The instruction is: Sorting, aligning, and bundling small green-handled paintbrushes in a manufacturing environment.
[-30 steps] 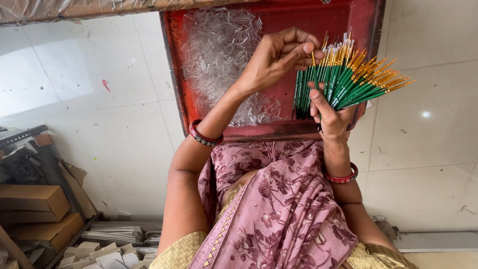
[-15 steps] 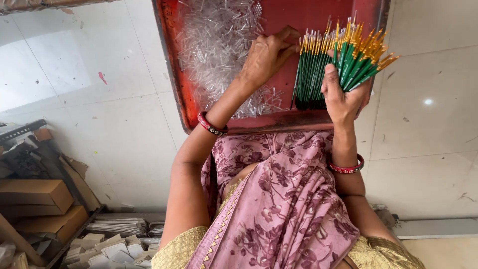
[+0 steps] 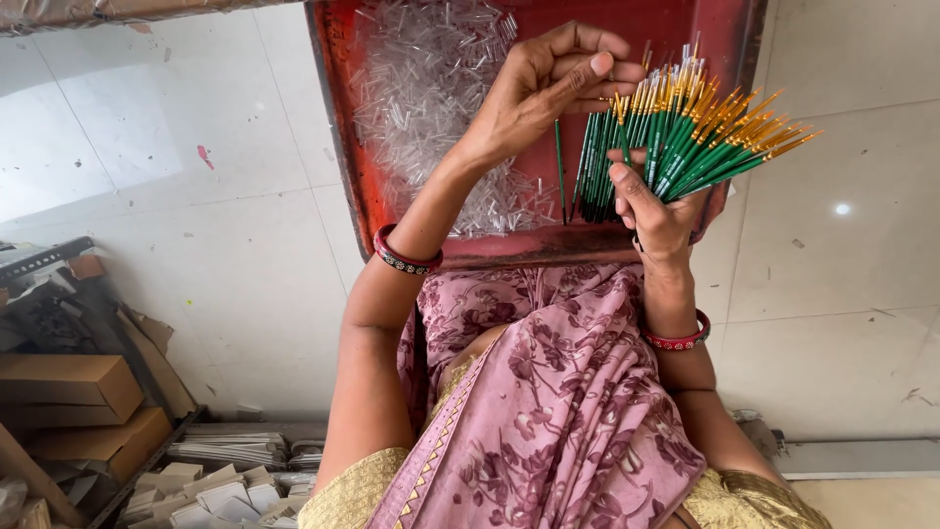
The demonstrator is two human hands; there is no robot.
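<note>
Brushes [image 3: 676, 137], thin green-handled ones with gold ferrules, fan out in a bundle above the near rim of the red tray [image 3: 548, 245], clenched at their lower ends by the right hand [image 3: 656, 211]. Nearest the camera lies a pink floral garment [image 3: 558, 411] over the lap, just below that tray rim, with a red bangle [image 3: 676, 341] on the right wrist. Up over the tray, the left hand [image 3: 548, 88] pinches the tips of a few brushes between thumb and fingers, touching the bundle's left side. Clear plastic tubes [image 3: 431, 88] lie heaped in the tray's left part, beyond the left wrist. Cardboard boxes [image 3: 69, 392] sit on the floor, well left of the tray.
</note>
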